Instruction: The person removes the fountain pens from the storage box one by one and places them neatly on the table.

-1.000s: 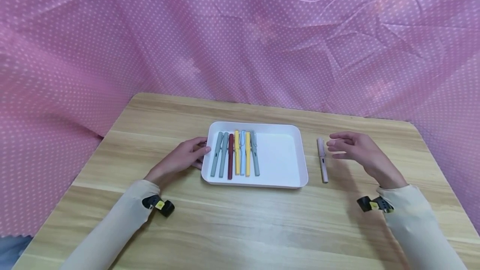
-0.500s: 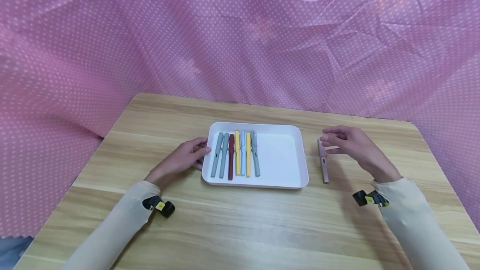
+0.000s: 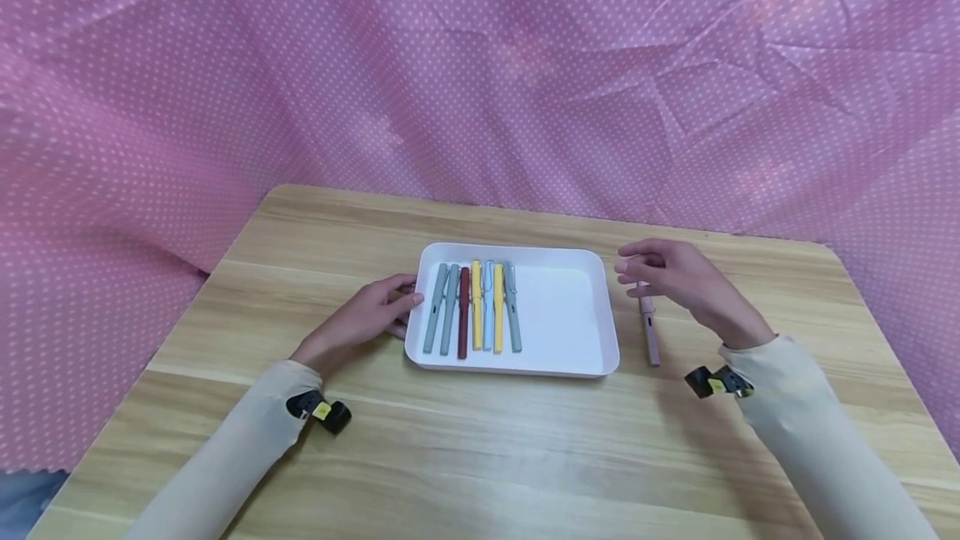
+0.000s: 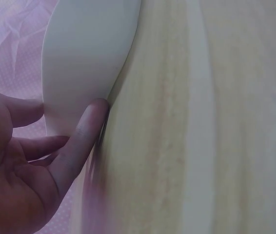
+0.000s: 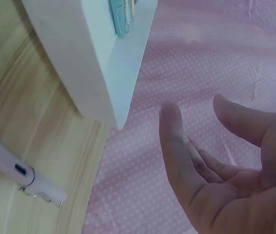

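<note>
A shallow white tray (image 3: pixel 562 369) lies on the table, with a row of capped pens side by side in its left part: grey-green pens (image 3: pixel 448 311), a dark red pen (image 3: pixel 463 315), yellow pens (image 3: pixel 498 311) and a light blue pen (image 3: pixel 488 307). My left hand (image 3: pixel 367 311) holds the tray's left side, thumb at the rim and index finger (image 4: pixel 89 122) low on the outer wall. Just beyond the right wall, my right hand (image 3: pixel 678 277) hovers with parted fingers and nothing between them. It partly covers a pale lilac pen (image 3: pixel 650 338) lying on the table.
The wooden table (image 3: pixel 480 457) extends around the tray on all sides. A pink dotted cloth (image 3: pixel 480 82) hangs behind and beside it. Each wrist wears a small black camera (image 3: pixel 701 382).
My right hand has moved left, over the top of the lilac pen and toward the tray's right wall. The left hand, tray and pens look unchanged.
</note>
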Motion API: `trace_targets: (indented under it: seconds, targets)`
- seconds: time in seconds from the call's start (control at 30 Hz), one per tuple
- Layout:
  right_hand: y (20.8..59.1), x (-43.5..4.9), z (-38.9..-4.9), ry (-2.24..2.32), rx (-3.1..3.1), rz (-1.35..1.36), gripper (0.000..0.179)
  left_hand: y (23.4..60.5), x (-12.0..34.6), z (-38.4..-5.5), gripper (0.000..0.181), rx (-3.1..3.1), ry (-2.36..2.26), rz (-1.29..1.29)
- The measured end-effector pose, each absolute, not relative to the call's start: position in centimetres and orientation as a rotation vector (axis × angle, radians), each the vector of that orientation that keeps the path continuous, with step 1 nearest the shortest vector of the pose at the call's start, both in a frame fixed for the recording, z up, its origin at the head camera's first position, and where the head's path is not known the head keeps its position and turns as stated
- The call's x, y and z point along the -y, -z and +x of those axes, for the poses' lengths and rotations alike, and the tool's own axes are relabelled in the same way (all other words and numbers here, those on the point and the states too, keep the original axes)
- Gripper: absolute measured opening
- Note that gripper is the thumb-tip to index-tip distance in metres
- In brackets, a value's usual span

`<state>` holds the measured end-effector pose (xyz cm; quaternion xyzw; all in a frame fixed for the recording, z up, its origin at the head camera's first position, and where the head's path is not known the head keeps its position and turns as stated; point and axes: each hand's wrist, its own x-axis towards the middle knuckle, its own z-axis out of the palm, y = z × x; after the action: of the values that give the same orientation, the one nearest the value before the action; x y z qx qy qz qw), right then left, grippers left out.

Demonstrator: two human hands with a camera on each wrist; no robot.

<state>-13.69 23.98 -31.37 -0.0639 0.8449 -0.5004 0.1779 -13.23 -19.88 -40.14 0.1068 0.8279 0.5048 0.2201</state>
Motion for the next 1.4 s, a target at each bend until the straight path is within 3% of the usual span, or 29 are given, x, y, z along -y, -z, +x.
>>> trace_targets:
  seconds: [1.4]
  targets:
    - [31.8,-15.2,-16.4,1.310,-2.288,-0.253,0.047,40.4,19.9,-13.2,0.057,-2.288,-1.402,0.275]
